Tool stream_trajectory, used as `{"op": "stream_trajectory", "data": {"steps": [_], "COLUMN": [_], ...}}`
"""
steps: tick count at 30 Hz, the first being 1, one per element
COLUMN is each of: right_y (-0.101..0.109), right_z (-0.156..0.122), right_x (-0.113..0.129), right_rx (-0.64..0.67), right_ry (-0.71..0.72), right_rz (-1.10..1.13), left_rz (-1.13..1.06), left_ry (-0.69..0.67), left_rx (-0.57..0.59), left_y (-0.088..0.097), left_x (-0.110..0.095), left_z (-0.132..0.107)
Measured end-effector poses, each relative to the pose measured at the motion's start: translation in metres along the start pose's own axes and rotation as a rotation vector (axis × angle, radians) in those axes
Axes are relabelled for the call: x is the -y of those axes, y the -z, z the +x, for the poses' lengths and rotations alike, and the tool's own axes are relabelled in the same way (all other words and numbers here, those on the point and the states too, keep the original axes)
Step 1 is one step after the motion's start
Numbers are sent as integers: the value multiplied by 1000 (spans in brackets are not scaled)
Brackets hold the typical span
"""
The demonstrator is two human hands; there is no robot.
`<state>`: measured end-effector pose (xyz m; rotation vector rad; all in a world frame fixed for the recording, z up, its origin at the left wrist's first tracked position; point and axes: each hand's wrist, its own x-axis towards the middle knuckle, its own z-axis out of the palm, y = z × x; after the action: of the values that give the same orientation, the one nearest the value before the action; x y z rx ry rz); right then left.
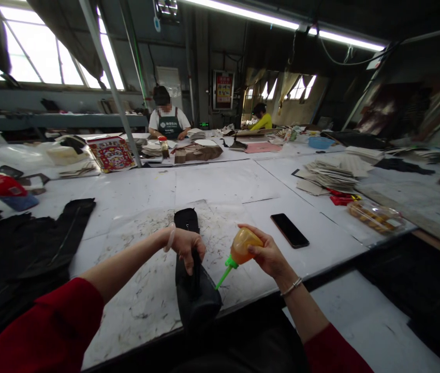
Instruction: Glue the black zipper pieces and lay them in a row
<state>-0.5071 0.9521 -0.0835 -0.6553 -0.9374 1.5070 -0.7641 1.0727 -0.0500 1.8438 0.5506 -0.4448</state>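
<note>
A black piece of fabric or leather, perhaps a pouch or shoe upper, lies lengthwise at the table's front edge. My left hand is closed on its raised middle part, knuckles up. In my right hand is a squeeze bottle of amber liquid, tilted down to the left. Its green nozzle points at the right edge of the black piece, with the tip touching or very near it. The fingers of my right hand wrap round the bottle's body.
A phone lies right of the bottle. Black cut pieces are heaped at left, near a red bottle. Stacked pieces and a clear food box stand at right. A co-worker sits across the table.
</note>
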Motion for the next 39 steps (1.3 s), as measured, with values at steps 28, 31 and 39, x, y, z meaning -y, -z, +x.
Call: {"op": "stream_trajectory", "data": {"steps": [28,31,39], "right_y": [18,19,20], "right_z": [-29,-30,-29], "right_x": [-2,3,9], "right_rx": [-322,-373,-439], "right_ry": [113,164,235], "right_rz": [355,384,416], "left_rz": [-224,-248,-363], "left_ry": [-21,-40,-33], "left_rx": [-188,-216,-263], "left_y": [20,24,25], "left_x": [0,1,-4], "left_z": [8,13,16]}}
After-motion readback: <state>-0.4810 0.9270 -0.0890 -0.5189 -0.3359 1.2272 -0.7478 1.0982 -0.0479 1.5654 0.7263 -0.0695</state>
